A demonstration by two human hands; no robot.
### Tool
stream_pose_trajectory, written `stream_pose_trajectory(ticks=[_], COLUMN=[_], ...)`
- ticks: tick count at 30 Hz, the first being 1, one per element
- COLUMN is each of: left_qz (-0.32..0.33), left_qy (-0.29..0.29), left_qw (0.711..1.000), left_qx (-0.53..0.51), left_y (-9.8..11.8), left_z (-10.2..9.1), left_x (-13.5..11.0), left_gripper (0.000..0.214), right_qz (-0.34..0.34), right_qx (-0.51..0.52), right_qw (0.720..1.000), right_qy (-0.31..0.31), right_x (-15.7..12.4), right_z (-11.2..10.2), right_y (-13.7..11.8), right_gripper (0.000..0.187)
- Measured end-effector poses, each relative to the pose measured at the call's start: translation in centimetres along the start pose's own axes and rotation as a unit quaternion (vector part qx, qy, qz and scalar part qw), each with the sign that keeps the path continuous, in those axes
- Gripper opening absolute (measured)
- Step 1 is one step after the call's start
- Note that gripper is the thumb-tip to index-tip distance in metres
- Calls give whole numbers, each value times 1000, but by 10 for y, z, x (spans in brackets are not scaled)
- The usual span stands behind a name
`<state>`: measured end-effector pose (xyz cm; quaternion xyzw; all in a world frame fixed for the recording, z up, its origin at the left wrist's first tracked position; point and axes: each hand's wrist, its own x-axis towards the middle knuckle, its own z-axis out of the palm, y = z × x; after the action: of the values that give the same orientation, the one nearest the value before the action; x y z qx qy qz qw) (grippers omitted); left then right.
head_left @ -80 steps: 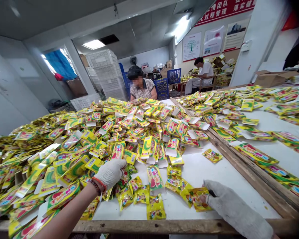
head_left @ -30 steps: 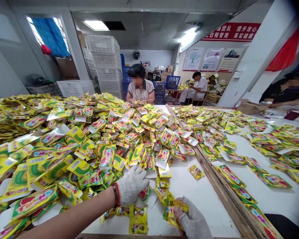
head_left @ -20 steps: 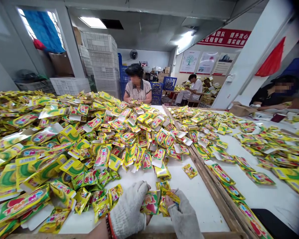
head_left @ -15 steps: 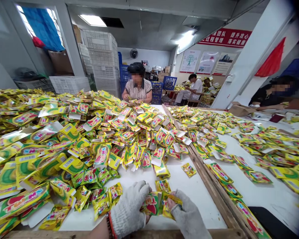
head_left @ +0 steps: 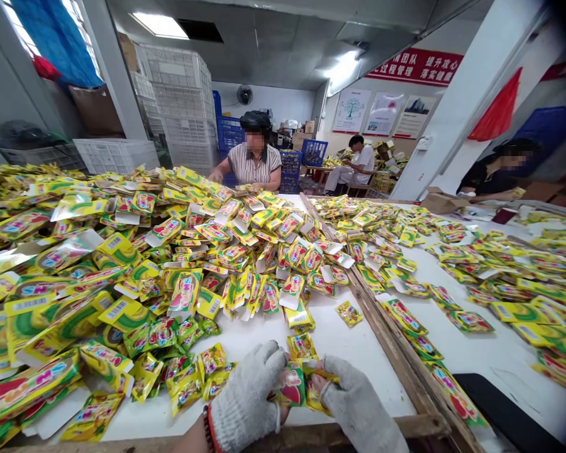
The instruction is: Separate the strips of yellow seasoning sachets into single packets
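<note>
My left hand (head_left: 251,397), in a grey-white glove with bare fingertips, is closed around a small candy box (head_left: 292,385) with a watermelon picture. My right hand (head_left: 361,402), gloved the same way, pinches a yellow candy packet (head_left: 317,400) against the box's right end. How far the packet is inside the box is hidden by my fingers. Just beyond the box lies another yellow packet (head_left: 302,346) on the white tabletop. More loose packets (head_left: 185,385) lie left of my left hand.
A big heap of yellow candy boxes (head_left: 188,239) covers the table's left and back. A wooden strip (head_left: 382,333) divides the table, with more boxes and a black flat object (head_left: 504,402) to its right. One co-worker (head_left: 255,157) sits opposite; others are farther right.
My right hand and the yellow packet have come slightly closer to the box. The view has turned a little to the right. The co-worker opposite has stretched an arm toward the heap.
</note>
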<state>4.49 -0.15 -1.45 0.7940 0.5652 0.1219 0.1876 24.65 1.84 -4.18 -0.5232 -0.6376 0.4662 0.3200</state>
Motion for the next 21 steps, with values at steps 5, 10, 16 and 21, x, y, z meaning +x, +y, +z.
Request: stream_pose_trajectory(ticks=[5,10,16,21], left_qz=[17,-11,-39,-27], left_qy=[-32,2,10,-32], left_qw=[999,1000,999,999], left_qx=[-7,-10,-23,-23], left_y=[5,6,-1,11], left_z=[0,17,19,16], left_x=[2,3,-1,-4], left_gripper=[56,52,56,58], right_qz=[-16,-16,39,30], right_qx=[-89,-143,85,-49], right_qw=[996,989,994,998], right_qy=[12,33,-63,28], right_x=[3,3,-3,-6], right_z=[-9,-5,-8,2], right_y=[-13,-19,-7,9], right_gripper=[27,22,35,20])
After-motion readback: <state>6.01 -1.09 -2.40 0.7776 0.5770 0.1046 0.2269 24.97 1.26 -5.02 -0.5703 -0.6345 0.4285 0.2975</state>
